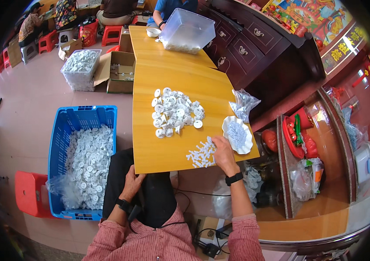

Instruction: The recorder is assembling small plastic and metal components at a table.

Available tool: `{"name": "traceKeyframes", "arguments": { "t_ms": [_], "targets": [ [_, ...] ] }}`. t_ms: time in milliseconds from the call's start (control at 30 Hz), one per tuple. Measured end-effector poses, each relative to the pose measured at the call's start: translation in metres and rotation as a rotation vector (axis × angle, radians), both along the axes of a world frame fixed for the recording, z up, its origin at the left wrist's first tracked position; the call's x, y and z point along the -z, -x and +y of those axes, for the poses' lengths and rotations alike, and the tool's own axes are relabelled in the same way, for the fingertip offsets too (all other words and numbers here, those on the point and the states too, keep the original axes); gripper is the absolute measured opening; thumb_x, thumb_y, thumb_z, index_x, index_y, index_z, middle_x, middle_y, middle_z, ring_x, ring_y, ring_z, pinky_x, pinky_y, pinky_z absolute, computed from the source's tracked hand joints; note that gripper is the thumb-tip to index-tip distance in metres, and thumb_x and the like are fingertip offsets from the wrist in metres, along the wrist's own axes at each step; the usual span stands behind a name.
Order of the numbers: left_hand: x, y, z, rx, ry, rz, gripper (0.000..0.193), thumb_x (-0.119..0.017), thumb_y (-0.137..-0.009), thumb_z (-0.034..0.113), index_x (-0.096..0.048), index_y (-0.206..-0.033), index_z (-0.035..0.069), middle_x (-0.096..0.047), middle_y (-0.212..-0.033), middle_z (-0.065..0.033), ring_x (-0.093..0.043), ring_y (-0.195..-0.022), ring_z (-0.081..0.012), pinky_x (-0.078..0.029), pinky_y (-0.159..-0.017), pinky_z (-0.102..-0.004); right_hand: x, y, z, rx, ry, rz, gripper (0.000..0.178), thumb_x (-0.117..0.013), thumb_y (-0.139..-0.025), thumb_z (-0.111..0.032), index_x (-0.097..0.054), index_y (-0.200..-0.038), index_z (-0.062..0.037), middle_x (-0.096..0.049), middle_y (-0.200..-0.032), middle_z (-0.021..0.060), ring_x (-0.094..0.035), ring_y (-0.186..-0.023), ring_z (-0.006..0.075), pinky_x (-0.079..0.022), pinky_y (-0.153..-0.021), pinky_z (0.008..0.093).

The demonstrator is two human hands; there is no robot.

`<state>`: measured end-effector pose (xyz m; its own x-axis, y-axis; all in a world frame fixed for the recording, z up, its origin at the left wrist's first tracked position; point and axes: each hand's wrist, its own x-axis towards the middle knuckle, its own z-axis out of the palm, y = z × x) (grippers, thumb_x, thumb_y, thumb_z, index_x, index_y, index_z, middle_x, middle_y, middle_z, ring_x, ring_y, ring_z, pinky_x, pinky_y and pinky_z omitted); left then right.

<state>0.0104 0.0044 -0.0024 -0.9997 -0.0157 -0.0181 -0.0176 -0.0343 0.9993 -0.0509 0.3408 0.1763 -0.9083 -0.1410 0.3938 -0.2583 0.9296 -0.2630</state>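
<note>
On the yellow wooden table [150, 150] a heap of round white plastic parts with stems [174, 108] lies in the middle. Nearer me is a loose spread of small white plastic pieces [200, 155]. My right hand [225, 155] rests at the right side of that spread, fingers bent down and drawn together; whatever they grip is hidden. Just beyond it stands a white scalloped dish [249, 143] full of similar small pieces. Down by the table's near edge, over my lap, my left hand [132, 183] holds nothing visible, its thumb and fingers apart.
A blue crate [116, 130] of white parts stands left of my leg, beside a red stool [30, 193]. A clear bag [243, 104] lies behind the dish. A clear tub [189, 30] sits at the table's far end, near a person in blue. Dark drawers [246, 48] border the right.
</note>
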Motion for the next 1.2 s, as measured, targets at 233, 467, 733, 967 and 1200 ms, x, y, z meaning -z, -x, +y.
{"name": "traceKeyframes", "arguments": {
  "t_ms": [233,467,733,967,1200],
  "targets": [
    [0.008,0.009,-0.001,0.036,0.009,-0.027,0.034,-0.070,-0.092,0.023,-0.060,-0.111,-0.003,-0.069,-0.102,-0.0113,-0.063,-0.097,-0.0162,-0.050,-0.083,-0.0317,-0.030,-0.026,-0.004,0.122,0.015,0.209,0.028,-0.053,-0.083,0.009,-0.065,-0.107,0.0025,-0.066,-0.107,0.0198,-0.063,-0.103,0.0376,-0.051,-0.092,0.0426],
    [-0.006,0.010,-0.005,0.122,-0.075,-0.131,0.040,-0.068,-0.094,0.021,-0.059,-0.124,-0.003,-0.069,-0.111,-0.0075,-0.063,-0.103,-0.0152,-0.048,-0.092,-0.0296,-0.032,-0.090,-0.049,0.464,0.645,0.486,0.015,-0.060,-0.097,-0.006,-0.067,-0.106,0.0040,-0.065,-0.095,0.0078,-0.067,-0.076,0.0129,-0.053,-0.063,0.0257],
    [-0.054,-0.011,-0.009,0.130,-0.055,-0.080,0.038,-0.068,-0.094,0.020,-0.061,-0.123,-0.004,-0.070,-0.113,-0.0104,-0.064,-0.105,-0.0160,-0.049,-0.093,-0.0298,0.105,-0.163,-0.064,0.474,0.454,0.001,0.020,-0.065,-0.094,-0.012,-0.068,-0.110,-0.0007,-0.068,-0.095,0.0142,-0.069,-0.082,0.0246,-0.054,-0.071,0.0369],
    [-0.082,-0.027,-0.039,0.110,0.153,-0.130,0.036,-0.068,-0.095,0.021,-0.063,-0.118,-0.006,-0.071,-0.106,-0.0106,-0.066,-0.098,-0.0162,-0.051,-0.089,-0.0292,0.212,-0.213,-0.048,0.714,-0.041,-0.571,0.041,-0.072,-0.086,-0.026,-0.068,-0.115,0.0025,-0.067,-0.114,0.0240,-0.054,-0.123,0.0437,-0.040,-0.107,0.0538],
    [-0.083,-0.043,-0.043,0.164,0.159,-0.168,0.039,-0.070,-0.094,0.025,-0.064,-0.118,-0.006,-0.071,-0.101,-0.0103,-0.066,-0.092,-0.0159,-0.052,-0.082,-0.0288,0.208,-0.211,-0.049,0.676,0.147,-0.994,0.042,-0.073,-0.084,-0.030,-0.072,-0.113,0.0005,-0.049,-0.141,0.0302,-0.049,-0.130,0.0437,-0.040,-0.107,0.0535]
  ]
}}
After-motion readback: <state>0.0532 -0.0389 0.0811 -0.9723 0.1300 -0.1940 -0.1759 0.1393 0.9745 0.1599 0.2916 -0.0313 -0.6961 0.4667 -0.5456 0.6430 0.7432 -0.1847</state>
